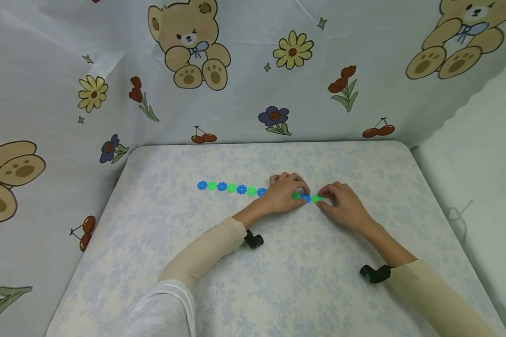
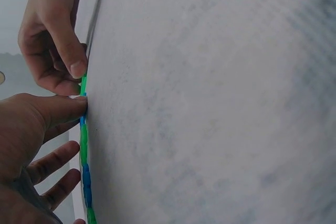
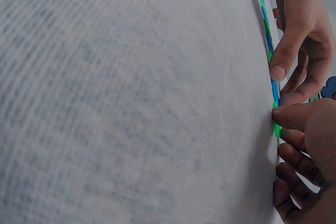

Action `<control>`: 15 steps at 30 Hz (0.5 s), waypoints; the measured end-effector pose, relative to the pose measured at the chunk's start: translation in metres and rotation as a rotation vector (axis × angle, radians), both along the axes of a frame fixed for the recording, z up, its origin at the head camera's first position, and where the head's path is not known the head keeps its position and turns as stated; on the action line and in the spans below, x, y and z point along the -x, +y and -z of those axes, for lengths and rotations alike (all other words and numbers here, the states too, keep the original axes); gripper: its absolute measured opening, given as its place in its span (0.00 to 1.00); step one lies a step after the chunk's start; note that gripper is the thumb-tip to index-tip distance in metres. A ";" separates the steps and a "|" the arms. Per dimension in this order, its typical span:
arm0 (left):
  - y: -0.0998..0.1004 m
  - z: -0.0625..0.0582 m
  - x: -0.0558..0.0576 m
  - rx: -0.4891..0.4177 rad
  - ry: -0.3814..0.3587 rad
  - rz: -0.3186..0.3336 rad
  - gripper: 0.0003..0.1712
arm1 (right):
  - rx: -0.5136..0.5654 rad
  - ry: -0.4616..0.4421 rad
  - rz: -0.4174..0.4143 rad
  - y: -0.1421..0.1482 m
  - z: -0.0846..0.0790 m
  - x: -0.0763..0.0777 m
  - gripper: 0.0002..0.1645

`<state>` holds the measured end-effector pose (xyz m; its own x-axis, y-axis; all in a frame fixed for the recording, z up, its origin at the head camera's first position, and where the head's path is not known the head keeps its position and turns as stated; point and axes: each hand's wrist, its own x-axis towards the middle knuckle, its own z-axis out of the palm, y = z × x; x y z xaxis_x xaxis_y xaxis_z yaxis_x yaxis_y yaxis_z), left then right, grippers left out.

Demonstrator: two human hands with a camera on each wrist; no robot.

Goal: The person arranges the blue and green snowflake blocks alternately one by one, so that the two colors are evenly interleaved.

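Observation:
A row of small flower-shaped plastic discs [image 1: 241, 189], blue and green by turns, runs across the table, part of it hidden behind my left hand [image 1: 282, 193]. The thumb and index finger of that hand pinch a blue disc [image 1: 305, 199] near the row's right end. My right hand [image 1: 343, 203] pinches the green disc [image 1: 316, 199] at the very end, between thumb and index finger. Both wrist views show the row edge-on as a thin strip, with the green end disc [image 3: 276, 124] up against its blue neighbour [image 3: 275, 92] and the fingertips of both hands close together.
Pale blue patterned cloth covers the table [image 1: 278, 281]. Behind it hangs a white curtain [image 1: 244, 70] printed with bears and flowers. A black wrist device [image 1: 254, 239] sits by the left sleeve, another [image 1: 375, 274] by the right. A thin pale cord [image 1: 458, 216] lies beyond the right edge.

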<state>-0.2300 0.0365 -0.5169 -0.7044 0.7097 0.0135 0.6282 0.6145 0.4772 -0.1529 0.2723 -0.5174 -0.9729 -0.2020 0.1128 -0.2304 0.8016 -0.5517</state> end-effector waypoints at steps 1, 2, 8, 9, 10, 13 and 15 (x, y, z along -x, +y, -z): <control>0.000 0.000 0.000 0.001 0.003 -0.002 0.11 | -0.003 0.005 0.001 0.000 0.001 0.000 0.14; 0.000 0.000 -0.001 0.001 0.006 -0.003 0.11 | -0.006 0.010 0.003 -0.001 0.001 0.000 0.14; -0.001 -0.002 -0.002 0.006 0.003 -0.013 0.11 | -0.018 0.022 0.008 -0.003 0.002 0.001 0.14; -0.001 -0.002 -0.002 0.007 0.001 -0.013 0.11 | -0.018 0.023 0.008 -0.003 0.001 0.000 0.14; -0.001 -0.003 -0.002 0.010 0.001 -0.012 0.11 | -0.016 0.024 0.007 -0.003 0.001 0.000 0.15; 0.000 -0.002 -0.003 0.017 0.008 -0.001 0.14 | 0.004 0.010 0.004 0.000 -0.001 -0.001 0.15; 0.000 -0.002 -0.003 0.016 0.013 0.015 0.17 | 0.025 -0.002 0.011 0.003 -0.004 -0.003 0.15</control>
<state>-0.2267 0.0366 -0.5145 -0.6932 0.7207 0.0112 0.6437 0.6120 0.4594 -0.1496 0.2751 -0.5133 -0.9752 -0.1888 0.1154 -0.2206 0.7901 -0.5719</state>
